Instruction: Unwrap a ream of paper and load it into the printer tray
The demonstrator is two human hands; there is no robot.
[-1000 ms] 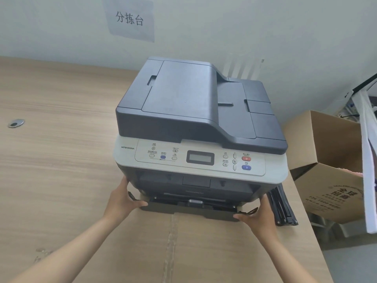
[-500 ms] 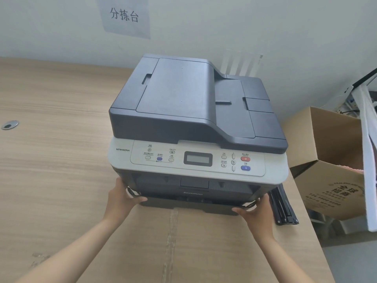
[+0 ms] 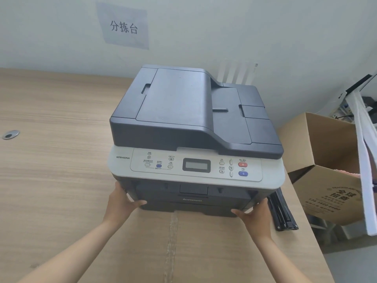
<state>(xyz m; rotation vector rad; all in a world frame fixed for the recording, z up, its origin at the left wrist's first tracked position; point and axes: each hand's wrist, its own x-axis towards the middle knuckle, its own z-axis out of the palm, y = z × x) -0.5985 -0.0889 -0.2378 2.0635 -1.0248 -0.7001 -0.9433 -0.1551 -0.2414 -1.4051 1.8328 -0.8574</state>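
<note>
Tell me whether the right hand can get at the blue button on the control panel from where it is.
Probably yes. The right hand rests on the printer's lower right front corner, and the blue button sits just above it on the panel, facing up. Nothing covers the panel, so lifting the hand looks enough.
</note>
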